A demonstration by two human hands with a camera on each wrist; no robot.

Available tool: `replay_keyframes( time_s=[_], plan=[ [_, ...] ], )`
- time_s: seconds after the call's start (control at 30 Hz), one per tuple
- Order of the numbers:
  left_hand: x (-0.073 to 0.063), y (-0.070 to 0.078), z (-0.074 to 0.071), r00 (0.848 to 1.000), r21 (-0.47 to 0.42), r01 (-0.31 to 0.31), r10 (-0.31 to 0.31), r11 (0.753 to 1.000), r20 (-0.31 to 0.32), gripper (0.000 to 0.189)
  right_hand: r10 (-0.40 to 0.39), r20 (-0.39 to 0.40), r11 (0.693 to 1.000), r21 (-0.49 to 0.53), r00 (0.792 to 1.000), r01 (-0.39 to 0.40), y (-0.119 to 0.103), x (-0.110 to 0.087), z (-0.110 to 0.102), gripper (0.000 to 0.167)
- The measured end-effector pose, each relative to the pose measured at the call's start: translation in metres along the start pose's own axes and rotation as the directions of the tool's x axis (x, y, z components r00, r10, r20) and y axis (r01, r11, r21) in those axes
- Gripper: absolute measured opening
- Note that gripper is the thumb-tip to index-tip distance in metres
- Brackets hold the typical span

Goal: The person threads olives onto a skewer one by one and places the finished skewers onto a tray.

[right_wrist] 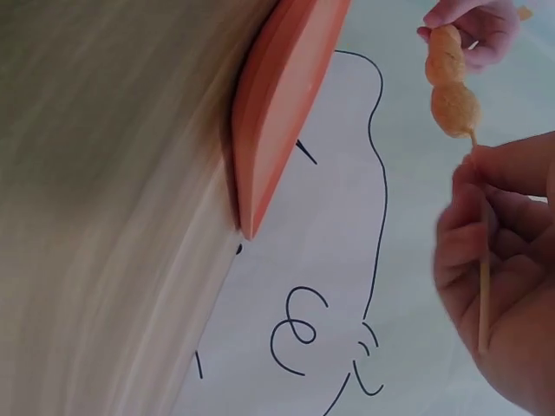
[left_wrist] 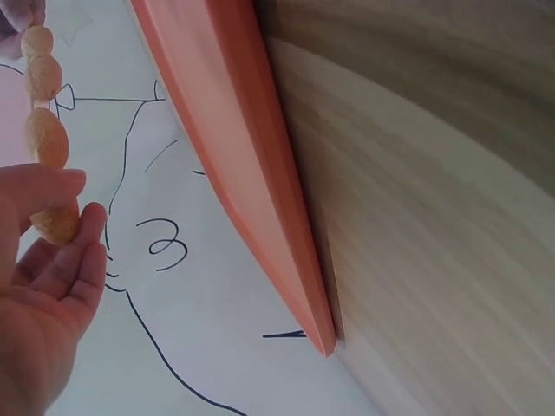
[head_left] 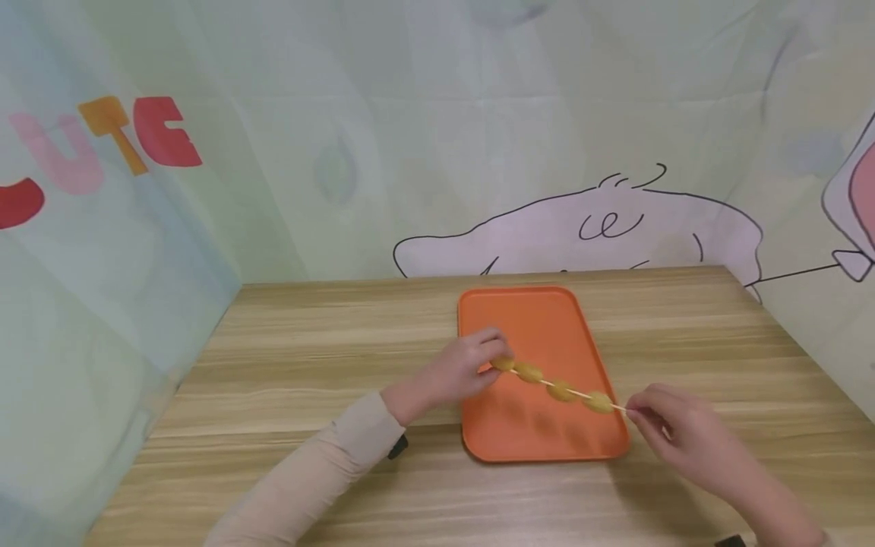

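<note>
A skewer of several yellow-orange balls (head_left: 560, 391) slants above the tray in the head view, its far-left end higher up the frame. My left hand (head_left: 459, 372) pinches the end ball (left_wrist: 57, 225) between thumb and fingertips, which hide part of it. Thumb and fingers of my right hand (head_left: 693, 437) grip the bare wooden stick (right_wrist: 485, 282) just below the lowest ball. In the right wrist view the stick's tail runs down across the palm. Short lengths of stick show between the balls.
Beneath the skewer an orange rectangular tray (head_left: 529, 319) lies on the wood-grain table (head_left: 328, 327), with the balls' shadows on it. Behind the table hangs a printed cloth (head_left: 437, 137) with a line-drawn figure, and more of it covers the left side.
</note>
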State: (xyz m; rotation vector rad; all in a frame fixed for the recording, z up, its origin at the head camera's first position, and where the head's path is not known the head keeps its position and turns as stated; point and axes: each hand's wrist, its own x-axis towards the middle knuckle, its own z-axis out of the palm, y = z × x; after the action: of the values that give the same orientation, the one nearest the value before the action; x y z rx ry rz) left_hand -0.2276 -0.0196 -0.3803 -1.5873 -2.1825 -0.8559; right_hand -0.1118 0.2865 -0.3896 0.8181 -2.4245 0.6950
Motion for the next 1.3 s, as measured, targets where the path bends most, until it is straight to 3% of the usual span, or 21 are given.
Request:
replay_keyframes(
  time_s=[0.17,0.4,0.53,0.67,0.83,0.93,1.0,1.1,1.23,1.3],
  plan=[
    [-0.002,-0.005,-0.003,0.999,0.044,0.027,-0.028,0.999,0.020,0.018,0.028,0.063,0.998,-0.061,0.998,-0.024,-0.003,0.006,0.004,0.028],
    [-0.004,-0.009,-0.004,0.998,0.057,0.052,-0.054,0.997,0.029,0.018,0.047,0.129,0.998,0.027,0.991,-0.051,-0.003,0.009,0.011,0.022],
    [-0.005,-0.012,-0.004,0.997,0.080,0.070,-0.072,0.994,0.022,0.019,0.017,0.109,1.000,0.023,0.994,-0.020,-0.004,0.013,0.016,0.024],
    [-0.006,-0.012,-0.007,0.991,0.107,0.115,-0.121,0.988,0.053,0.021,-0.013,0.073,1.000,-0.002,0.997,0.013,-0.006,0.015,0.019,0.027],
    [-0.010,-0.009,-0.017,0.967,0.160,0.222,-0.239,0.962,0.091,0.033,-0.014,0.051,0.999,-0.035,0.999,0.015,-0.004,0.016,0.022,0.028],
    [-0.015,-0.006,-0.023,0.941,0.164,0.310,-0.327,0.936,0.084,0.039,-0.009,0.029,0.998,-0.062,1.000,0.011,-0.002,0.016,0.024,0.027],
    [-0.020,-0.005,-0.024,0.915,0.141,0.379,-0.393,0.915,0.089,0.042,-0.001,0.010,0.996,-0.084,1.000,0.002,0.000,0.017,0.025,0.026],
    [-0.029,-0.002,-0.023,0.845,0.061,0.519,-0.522,0.853,0.118,0.048,0.020,-0.004,0.993,-0.115,1.000,-0.021,0.002,0.017,0.027,0.022],
    [-0.038,0.008,-0.015,0.733,-0.068,0.678,-0.664,0.732,0.148,0.051,0.058,0.008,0.987,-0.148,0.998,-0.056,0.005,0.017,0.029,0.019],
    [-0.041,0.013,-0.010,0.697,-0.122,0.716,-0.698,0.687,0.161,0.052,0.076,0.019,0.985,-0.157,0.997,-0.072,0.007,0.018,0.031,0.018]
  ],
)
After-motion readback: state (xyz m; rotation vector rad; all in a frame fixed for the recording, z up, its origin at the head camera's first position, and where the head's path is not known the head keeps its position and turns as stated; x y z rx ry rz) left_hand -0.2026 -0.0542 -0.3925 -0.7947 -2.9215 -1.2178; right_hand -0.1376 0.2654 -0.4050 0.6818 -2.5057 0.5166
